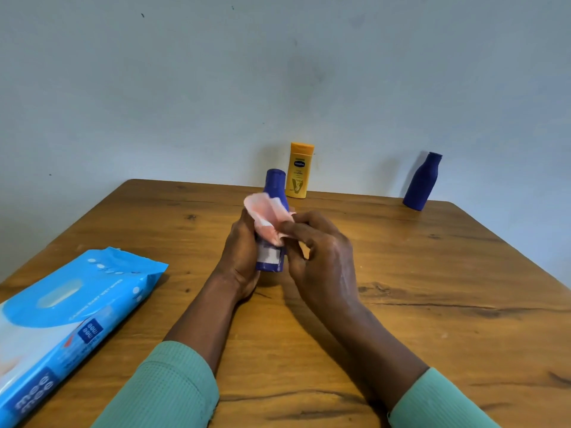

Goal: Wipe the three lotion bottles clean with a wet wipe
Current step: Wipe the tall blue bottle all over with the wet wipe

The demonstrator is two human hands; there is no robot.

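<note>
Held blue bottle: a dark blue lotion bottle [275, 183] stands upright over the middle of the tabletop [432, 288], cap up. Its middle is covered by the wipe and the hands. Whether its base touches the wood cannot be told.
Label: a pale patch low on this bottle is too blurred to read.
Left hand: the left hand [239, 251] grips the bottle's lower body from the left. Its fingers wrap round the far side and are mostly hidden.
Right hand: the right hand [321, 257] has its fingers [296, 228] curled and pinching the wipe against the bottle's right side. The thumb tip is hidden behind them.
Wet wipe: a pale pink, crumpled wet wipe [267, 216] is draped over the bottle's shoulder, one flap standing free at the upper left.
Yellow bottle: the yellow bottle [299, 171] stands upright at the far edge, just behind the held one. Its lower left is partly overlapped, and the small print is illegible.
Far blue bottle: the far blue bottle [421, 182] stands at the far right edge, well apart from the others, and looks tilted in the wide lens.
Wipes pack: a blue wipes pack [71, 310] lies flat at the near left, cut off by the frame's edge.
Sleeves: green sleeves [173, 384] reach the forearms and are cut off at the bottom.
</note>
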